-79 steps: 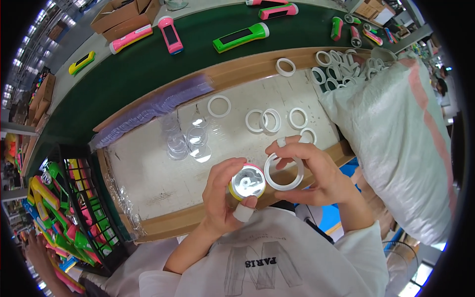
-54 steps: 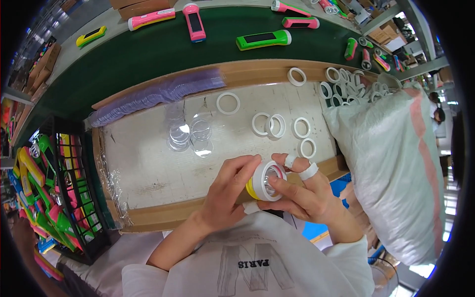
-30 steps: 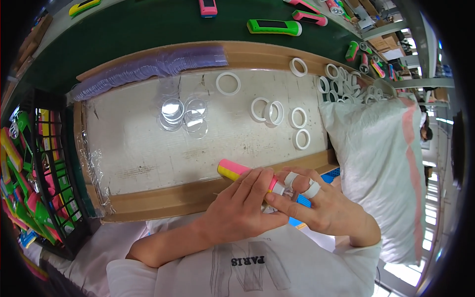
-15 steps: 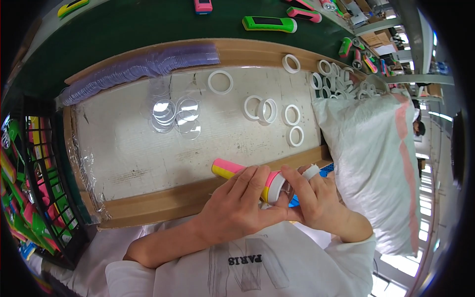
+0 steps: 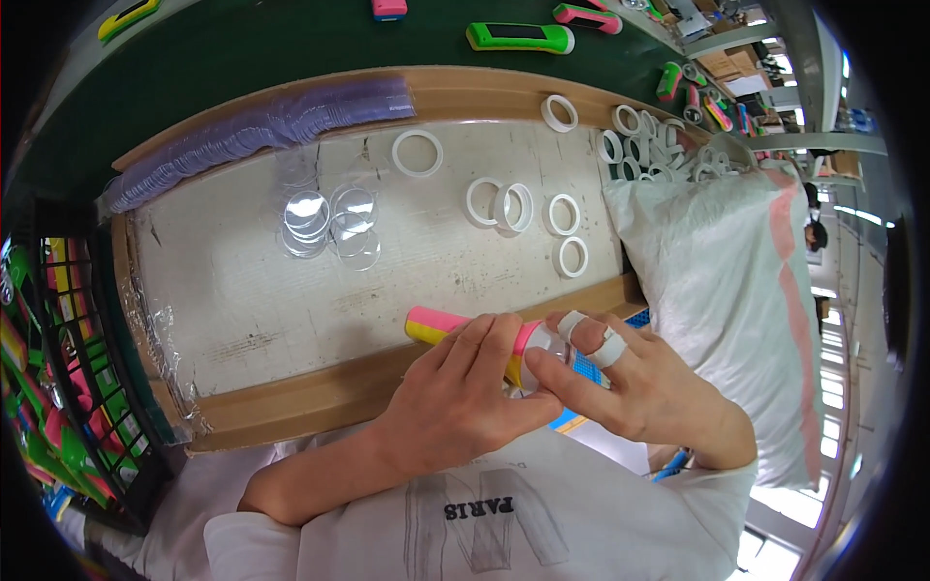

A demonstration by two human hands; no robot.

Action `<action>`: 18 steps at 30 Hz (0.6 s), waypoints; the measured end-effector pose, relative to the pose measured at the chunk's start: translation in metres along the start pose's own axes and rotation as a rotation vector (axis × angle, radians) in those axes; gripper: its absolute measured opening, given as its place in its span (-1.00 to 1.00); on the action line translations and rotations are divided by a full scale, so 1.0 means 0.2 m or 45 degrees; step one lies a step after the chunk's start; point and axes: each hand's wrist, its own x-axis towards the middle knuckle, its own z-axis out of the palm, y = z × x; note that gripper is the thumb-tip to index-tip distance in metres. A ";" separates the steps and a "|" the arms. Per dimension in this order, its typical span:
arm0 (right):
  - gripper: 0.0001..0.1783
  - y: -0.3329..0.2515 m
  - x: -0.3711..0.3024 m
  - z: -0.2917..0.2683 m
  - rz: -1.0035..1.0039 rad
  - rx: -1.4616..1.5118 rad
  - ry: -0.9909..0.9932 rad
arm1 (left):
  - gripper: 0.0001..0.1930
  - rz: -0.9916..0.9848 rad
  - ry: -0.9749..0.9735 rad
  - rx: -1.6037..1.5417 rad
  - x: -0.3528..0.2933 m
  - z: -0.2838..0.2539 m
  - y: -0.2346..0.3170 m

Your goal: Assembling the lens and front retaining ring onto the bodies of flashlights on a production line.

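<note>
A pink and yellow flashlight point(image 5: 436, 322) lies across the front edge of the tray, its narrow end pointing left. My left hand point(image 5: 453, 389) is wrapped over its body from above, fingers closed on it. At the wide right end, a pale whitish head point(image 5: 549, 347) shows between my hands. My right hand point(image 5: 644, 382) grips around that end, with the thumb and a bent finger against it. White bands, looking like tape, wrap two of the right fingers. Part of the flashlight's head is hidden by these fingers.
A shallow cardboard-edged tray point(image 5: 252, 358) holds loose clear discs point(image 5: 354, 213), white rings point(image 5: 564, 215) and a row of stacked purplish discs point(image 5: 262, 121). A white sack point(image 5: 717, 290) with more rings stands right. Left is a black crate point(image 5: 82, 358) of colourful flashlights. A green flashlight point(image 5: 520, 38) lies beyond.
My right hand has shifted its fingers around the flashlight's head, and both its taped fingers now show. The white rim seen there before is more covered. My left hand keeps its hold.
</note>
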 end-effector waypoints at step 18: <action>-0.23 0.04 -0.02 0.00 -0.120 -0.207 -0.013 | -0.85 0.005 -0.035 0.073 0.00 0.00 -0.01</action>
